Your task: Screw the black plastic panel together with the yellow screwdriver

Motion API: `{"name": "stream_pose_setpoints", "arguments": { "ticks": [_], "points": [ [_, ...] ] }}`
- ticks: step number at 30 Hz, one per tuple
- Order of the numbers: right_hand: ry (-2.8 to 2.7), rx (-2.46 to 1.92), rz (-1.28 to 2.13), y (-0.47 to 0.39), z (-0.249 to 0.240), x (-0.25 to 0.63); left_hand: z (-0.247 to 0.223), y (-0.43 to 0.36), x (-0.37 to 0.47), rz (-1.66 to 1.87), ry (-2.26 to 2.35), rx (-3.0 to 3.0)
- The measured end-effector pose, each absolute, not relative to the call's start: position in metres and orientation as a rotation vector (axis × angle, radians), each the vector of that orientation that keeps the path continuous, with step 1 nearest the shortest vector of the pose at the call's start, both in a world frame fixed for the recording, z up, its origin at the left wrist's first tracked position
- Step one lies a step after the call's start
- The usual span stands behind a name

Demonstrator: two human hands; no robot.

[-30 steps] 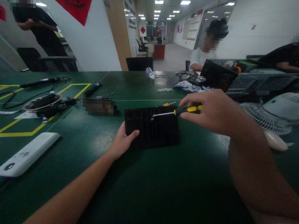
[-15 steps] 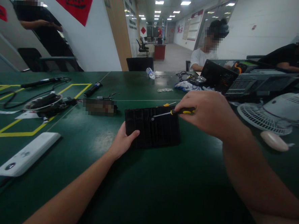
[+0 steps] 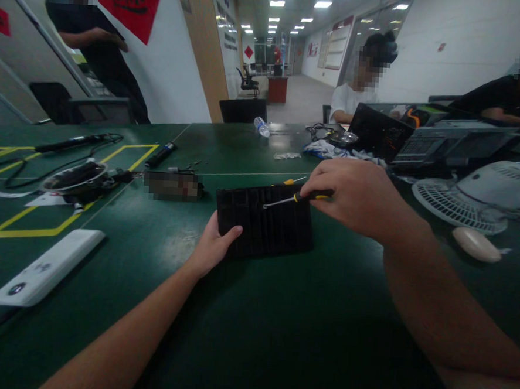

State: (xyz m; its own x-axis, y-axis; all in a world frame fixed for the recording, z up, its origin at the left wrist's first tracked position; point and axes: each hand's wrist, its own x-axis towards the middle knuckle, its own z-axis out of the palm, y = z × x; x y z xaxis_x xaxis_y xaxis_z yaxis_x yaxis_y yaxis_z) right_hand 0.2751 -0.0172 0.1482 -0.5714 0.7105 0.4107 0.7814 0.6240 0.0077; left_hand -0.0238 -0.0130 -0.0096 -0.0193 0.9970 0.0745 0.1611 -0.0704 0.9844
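Observation:
A flat black ribbed plastic case (image 3: 279, 228) is tilted up over the green table in front of me. My left hand (image 3: 215, 241) grips its left edge, thumb on the near face and the other fingers hidden behind. In my right hand (image 3: 352, 194) is a screwdriver (image 3: 286, 202) with a black and yellow handle, held from above. Its metal shaft slants down to the left, and the tip meets a small light spot, seemingly a screw, near the middle of the case. Behind the top edge, part of another yellow-handled tool (image 3: 289, 182) shows.
On the left lie a white power bank-like block (image 3: 48, 266), cables (image 3: 80, 177) and a black cylinder (image 3: 161, 153). A white fan (image 3: 467, 189) and a pale computer mouse-shaped piece (image 3: 476, 244) are at right. Computer parts (image 3: 457, 145) and a bottle (image 3: 261, 126) stand farther back. Several people are around.
My right hand has turned a little with the screwdriver, its handle now showing less yellow. The case and my left hand stay nearly still. A standing person at left has shifted rightward.

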Motion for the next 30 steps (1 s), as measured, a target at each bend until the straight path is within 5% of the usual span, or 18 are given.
{"name": "stream_pose_setpoints", "arguments": {
  "ticks": [19, 30],
  "points": [
    [-2.539, -1.567, -0.151, -0.029, 0.152, 0.272, -0.012, -0.012, -0.027, 1.19, 1.325, 1.348],
    [-2.518, -1.321, -0.092, -0.024, 0.156, 0.293, -0.009, -0.014, -0.024, 1.203, 1.312, 1.333]
  ]
}}
